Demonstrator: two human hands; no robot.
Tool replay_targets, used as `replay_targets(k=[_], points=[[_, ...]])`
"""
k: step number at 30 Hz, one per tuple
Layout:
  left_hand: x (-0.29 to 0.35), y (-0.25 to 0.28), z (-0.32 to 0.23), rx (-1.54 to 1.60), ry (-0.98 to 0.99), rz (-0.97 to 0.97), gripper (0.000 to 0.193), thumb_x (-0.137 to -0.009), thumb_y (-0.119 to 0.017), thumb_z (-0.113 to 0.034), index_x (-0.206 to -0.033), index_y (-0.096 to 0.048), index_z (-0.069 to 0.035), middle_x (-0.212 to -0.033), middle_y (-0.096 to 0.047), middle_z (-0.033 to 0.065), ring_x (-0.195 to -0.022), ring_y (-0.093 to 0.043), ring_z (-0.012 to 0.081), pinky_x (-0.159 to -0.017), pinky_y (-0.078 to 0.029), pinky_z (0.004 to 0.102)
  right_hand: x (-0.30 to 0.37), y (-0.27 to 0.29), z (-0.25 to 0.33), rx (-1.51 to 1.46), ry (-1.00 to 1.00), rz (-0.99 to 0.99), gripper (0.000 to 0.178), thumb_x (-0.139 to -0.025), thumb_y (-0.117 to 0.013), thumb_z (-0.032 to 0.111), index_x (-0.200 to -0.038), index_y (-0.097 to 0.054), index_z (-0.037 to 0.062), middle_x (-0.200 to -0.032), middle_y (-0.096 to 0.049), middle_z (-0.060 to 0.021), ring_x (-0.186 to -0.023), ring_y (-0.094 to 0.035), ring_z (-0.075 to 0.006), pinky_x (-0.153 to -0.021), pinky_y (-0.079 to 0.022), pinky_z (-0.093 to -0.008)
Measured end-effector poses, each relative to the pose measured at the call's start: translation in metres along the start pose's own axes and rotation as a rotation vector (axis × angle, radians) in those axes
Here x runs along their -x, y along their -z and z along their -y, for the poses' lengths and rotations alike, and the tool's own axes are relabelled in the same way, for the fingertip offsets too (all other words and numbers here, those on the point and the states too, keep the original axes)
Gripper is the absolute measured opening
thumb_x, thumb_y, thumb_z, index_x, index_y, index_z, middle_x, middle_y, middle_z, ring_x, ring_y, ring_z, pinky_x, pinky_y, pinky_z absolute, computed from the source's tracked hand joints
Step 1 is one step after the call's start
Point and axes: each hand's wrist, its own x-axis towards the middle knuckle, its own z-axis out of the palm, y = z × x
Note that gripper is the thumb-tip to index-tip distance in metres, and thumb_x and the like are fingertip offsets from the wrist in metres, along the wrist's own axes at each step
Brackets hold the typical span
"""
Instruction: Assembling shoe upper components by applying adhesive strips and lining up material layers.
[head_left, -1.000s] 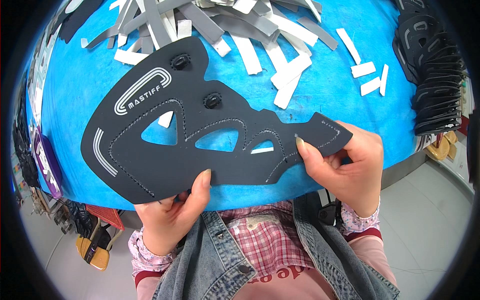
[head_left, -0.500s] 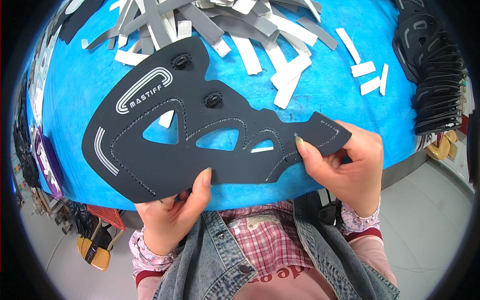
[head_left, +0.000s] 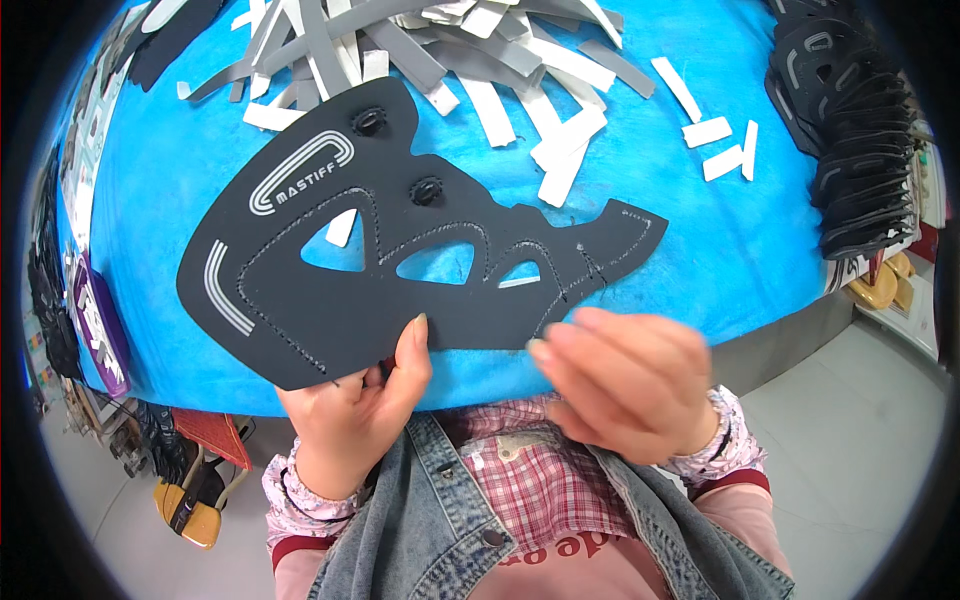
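My left hand (head_left: 355,410) grips the lower edge of a flat black panel (head_left: 400,310), thumb on the front face. The panel is cut like a boot upper piece, with pale line trim and lettering, two small black fittings, three cut-out windows and stitched seams. Loose thread ends stick out near its narrow right end. My right hand (head_left: 630,380) is by the panel's lower right edge, fingers bent and smeared by motion; whether it touches the edge or pinches anything cannot be made out.
A pile of grey and white strips (head_left: 430,60) covers the far side of the blue-covered table (head_left: 700,240). Short white pieces (head_left: 707,131) lie to its right. Similar black panels (head_left: 865,180) are stacked at the right edge. A purple tray (head_left: 100,330) stands at the left edge.
My right hand has let go of the panel's narrow right end and moved left and down to its lower edge. The panel has turned slightly, that end rising, while my left hand keeps its grip.
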Motion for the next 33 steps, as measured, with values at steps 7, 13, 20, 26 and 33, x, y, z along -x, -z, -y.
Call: replay_targets(k=[7,13,20,26,33], points=[[0.003,0.001,0.002,0.035,0.000,0.012,0.006,-0.074,-0.072,-0.001,-0.074,-0.066,0.000,-0.064,-0.057,-0.0015,-0.048,-0.043,0.0030,-0.043,-0.031,0.0184,0.003,-0.006,0.000,0.051,-0.034,0.022,0.034,-0.086,-0.059,0.022,-0.112,-0.061,0.0012,-0.117,-0.058,-0.0055,-0.106,-0.056,-0.0203,-0.085,-0.047,-0.0300],[0.006,0.001,0.007,0.035,-0.033,-0.006,0.009,-0.077,-0.070,-0.005,-0.082,-0.066,0.001,-0.073,-0.060,0.0024,-0.054,-0.049,0.0051,-0.047,-0.035,0.0185,-0.007,-0.021,0.013,-0.192,-0.037,0.252,0.054,-0.080,-0.062,0.028,-0.121,-0.053,-0.0054,-0.131,-0.047,-0.0144,-0.124,-0.043,-0.0277,-0.101,-0.040,-0.0366],[-0.010,0.032,0.017,0.366,0.242,-0.199,0.011,-0.086,-0.059,-0.004,-0.089,-0.062,0.006,-0.069,-0.060,0.0059,-0.058,-0.053,0.0083,-0.053,-0.040,0.0227,-0.010,-0.020,0.015,-0.077,-0.015,0.192,0.065,-0.072,-0.069,0.028,-0.123,-0.049,-0.0059,-0.131,-0.046,-0.0160,-0.124,-0.043,-0.0290,-0.102,-0.038,-0.0392],[0.016,0.065,0.059,0.432,0.206,-0.572,0.014,-0.092,-0.057,-0.014,-0.090,-0.064,-0.003,-0.076,-0.065,0.0055,-0.064,-0.059,0.0108,-0.062,-0.048,0.0225,-0.014,0.018,0.007,-0.090,0.043,0.066,0.053,-0.071,-0.070,0.021,-0.118,-0.056,0.0015,-0.123,-0.053,-0.0125,-0.112,-0.052,-0.0285,-0.094,-0.043,-0.0379],[0.037,0.097,0.100,1.174,0.144,-0.792,0.023,-0.093,-0.056,-0.022,-0.107,-0.060,-0.005,-0.098,-0.064,0.0038,-0.084,-0.060,0.0108,-0.073,-0.049,0.0221,-0.071,0.007,0.005,0.112,0.242,0.007,0.021,-0.073,-0.064,0.010,-0.093,-0.059,0.0034,-0.094,-0.059,-0.0066,-0.093,-0.057,-0.0213,-0.078,-0.045,-0.0344]])
